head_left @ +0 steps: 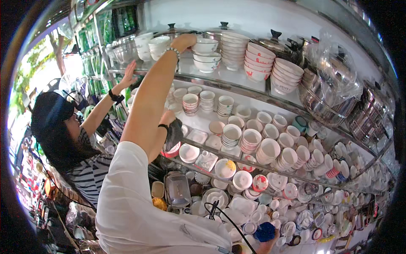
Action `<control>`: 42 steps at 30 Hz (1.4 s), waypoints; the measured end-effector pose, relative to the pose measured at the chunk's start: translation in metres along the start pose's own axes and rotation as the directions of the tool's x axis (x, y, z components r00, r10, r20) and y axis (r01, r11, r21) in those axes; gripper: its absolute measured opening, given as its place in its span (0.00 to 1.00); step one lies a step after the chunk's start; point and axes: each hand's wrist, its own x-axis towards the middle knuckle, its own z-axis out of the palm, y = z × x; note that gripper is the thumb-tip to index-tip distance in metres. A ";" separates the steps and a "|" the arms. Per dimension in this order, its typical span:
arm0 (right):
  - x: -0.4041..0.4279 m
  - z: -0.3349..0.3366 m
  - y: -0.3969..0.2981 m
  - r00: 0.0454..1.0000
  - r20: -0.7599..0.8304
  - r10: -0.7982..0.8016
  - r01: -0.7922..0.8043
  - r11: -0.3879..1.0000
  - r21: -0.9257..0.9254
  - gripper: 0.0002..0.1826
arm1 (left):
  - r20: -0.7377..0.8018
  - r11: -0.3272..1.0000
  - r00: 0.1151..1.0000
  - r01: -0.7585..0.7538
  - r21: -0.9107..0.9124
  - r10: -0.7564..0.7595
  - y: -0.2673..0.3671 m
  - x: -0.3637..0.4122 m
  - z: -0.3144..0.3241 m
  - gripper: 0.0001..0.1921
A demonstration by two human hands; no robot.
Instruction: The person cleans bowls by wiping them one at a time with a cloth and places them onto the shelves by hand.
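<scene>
My left hand (pixel 184 43), with a beaded bracelet at the wrist, reaches up to the top shelf. Its fingers are at the left rim of a white patterned bowl (pixel 205 46) on a short stack of bowls (pixel 206 66); whether they grip the rim is unclear. To its left stand more stacked white bowls (pixel 159 44). At the bottom edge, my right hand (pixel 269 245) is partly visible, its fingers around a dark blue bundle, perhaps a cloth (pixel 265 231). Taller bowl stacks, one with red patterns (pixel 258 62), stand to the right on the same shelf.
At left, a person in a black cap (pixel 52 111) and striped shirt raises one hand (pixel 128 76) to the metal shelf edge (pixel 222 83); their other hand, below my forearm, holds a grey cloth (pixel 173 133). Lidded metal pots (pixel 323 98) stand right. Lower shelves hold crowded bowls (pixel 268 150).
</scene>
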 end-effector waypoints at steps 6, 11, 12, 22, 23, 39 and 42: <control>-0.003 0.001 0.000 0.865 0.398 -0.306 0.495 0.388 -0.778 0.32 | 0.261 0.870 0.960 -0.214 0.444 0.103 -0.018 0.006 0.003 0.17; -0.022 0.019 -0.019 0.989 -0.074 0.128 -0.094 0.931 0.352 0.35 | 0.294 0.877 0.941 -0.276 0.393 0.165 -0.018 0.007 0.009 0.20; -0.024 0.021 -0.023 0.991 -0.034 0.130 -0.107 0.919 0.381 0.35 | 0.316 0.787 0.932 -0.326 0.523 0.176 -0.016 0.006 0.011 0.20; -0.010 0.013 -0.014 0.995 0.095 -0.015 -0.013 0.958 0.286 0.33 | 0.174 0.991 0.984 0.060 -0.118 -0.039 0.004 -0.015 0.004 0.15; -0.008 0.012 -0.013 0.995 0.098 -0.010 -0.021 0.952 0.306 0.33 | 0.187 0.990 0.981 0.078 -0.120 -0.055 0.002 -0.014 0.008 0.15; 0.002 0.013 0.002 0.983 0.168 -0.071 -0.026 0.857 0.514 0.31 | -0.235 0.987 0.963 -0.108 0.118 0.134 -0.016 -0.026 0.039 0.13; 0.004 0.013 0.007 0.976 0.194 -0.095 -0.027 0.838 0.544 0.30 | -0.631 0.896 0.773 -0.237 -0.375 -0.060 -0.008 -0.073 0.055 0.10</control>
